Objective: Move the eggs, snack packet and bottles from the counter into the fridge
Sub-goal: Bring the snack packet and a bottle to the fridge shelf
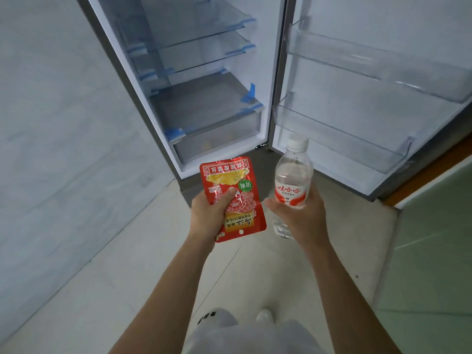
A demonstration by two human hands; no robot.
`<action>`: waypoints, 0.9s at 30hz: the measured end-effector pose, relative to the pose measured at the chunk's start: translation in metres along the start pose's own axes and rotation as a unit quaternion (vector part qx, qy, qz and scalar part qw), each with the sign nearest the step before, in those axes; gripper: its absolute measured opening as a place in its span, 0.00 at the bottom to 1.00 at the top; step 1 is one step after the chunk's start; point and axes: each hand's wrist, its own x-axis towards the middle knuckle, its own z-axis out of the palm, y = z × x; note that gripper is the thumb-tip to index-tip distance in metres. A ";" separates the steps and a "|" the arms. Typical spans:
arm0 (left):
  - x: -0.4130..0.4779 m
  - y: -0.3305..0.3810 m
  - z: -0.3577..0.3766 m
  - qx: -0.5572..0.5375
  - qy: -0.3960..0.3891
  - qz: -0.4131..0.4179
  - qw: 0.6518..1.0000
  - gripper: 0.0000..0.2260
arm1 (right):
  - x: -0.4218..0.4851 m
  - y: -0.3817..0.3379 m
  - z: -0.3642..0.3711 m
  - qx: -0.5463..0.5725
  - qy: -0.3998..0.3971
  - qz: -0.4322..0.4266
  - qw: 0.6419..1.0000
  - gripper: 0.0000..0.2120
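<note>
Left grip (210,217) clamped round red snack packet (231,175), thumb on its front; right grip (300,218) wrapped round clear water bottle (292,175), cap up. Both held side by side over floor tiles (153,251), before open fridge (277,98).

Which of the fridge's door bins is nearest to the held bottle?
The lower door bin, just beyond the bottle in the right hand; the upper door bin is higher up.
</note>
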 end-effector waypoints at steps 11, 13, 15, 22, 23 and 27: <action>0.084 0.028 0.011 -0.007 0.068 -0.020 0.997 0.08 | 0.110 0.006 0.035 0.010 -0.058 0.004 0.998 0.33; 0.105 0.031 0.007 -0.002 0.077 -0.020 0.997 0.09 | 0.130 0.003 0.049 0.006 -0.065 0.002 0.998 0.33; 0.131 0.038 0.005 0.000 0.075 -0.015 0.997 0.09 | 0.154 -0.003 0.063 0.007 -0.068 0.003 0.998 0.33; 0.242 0.084 -0.008 -0.016 0.057 -0.006 0.998 0.08 | 0.257 -0.031 0.125 0.015 -0.065 -0.001 0.998 0.32; 0.257 0.092 -0.010 -0.023 0.053 -0.004 0.998 0.08 | 0.271 -0.035 0.134 0.013 -0.063 -0.003 0.998 0.32; 0.310 0.117 -0.018 -0.033 0.047 -0.015 0.998 0.09 | 0.316 -0.050 0.167 -0.002 -0.040 -0.013 0.999 0.32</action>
